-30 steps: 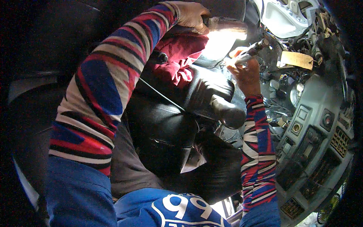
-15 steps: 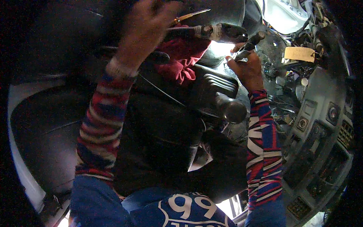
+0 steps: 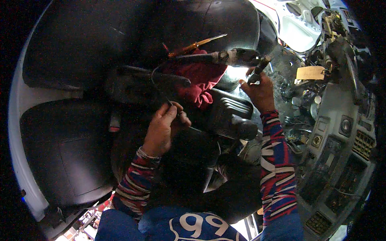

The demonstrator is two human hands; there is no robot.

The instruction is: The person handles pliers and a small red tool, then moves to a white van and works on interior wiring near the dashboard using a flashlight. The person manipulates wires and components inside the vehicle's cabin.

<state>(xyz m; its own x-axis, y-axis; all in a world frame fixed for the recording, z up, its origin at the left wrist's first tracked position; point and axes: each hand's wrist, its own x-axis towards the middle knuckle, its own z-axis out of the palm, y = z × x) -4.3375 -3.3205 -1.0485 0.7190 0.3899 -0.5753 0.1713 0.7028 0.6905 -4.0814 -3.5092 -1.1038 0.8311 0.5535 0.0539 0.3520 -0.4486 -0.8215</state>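
My left hand is closed in a pinch above the seat gap, fingertips on a thin dark cable. The cable curves up toward a slim screwdriver-like tester with a clear orange handle and a bare metal shaft. That tester lies by a lever and a dark red cloth. My right hand is closed around a dark cylindrical tool with a brownish end, beyond the gear lever. A bright patch of light shows beside its fingers; the tool's lower part is hidden by them.
Black seats fill the left side. A ribbed gear lever boot and dark knob stand between my arms. To the right lie a grey dashboard panel, loose wiring and a tan tag.
My left hand has come down and back from beside the tester, now with the cable at its fingertips. The tester lies in full view. My right hand keeps its grip with a slight shift.
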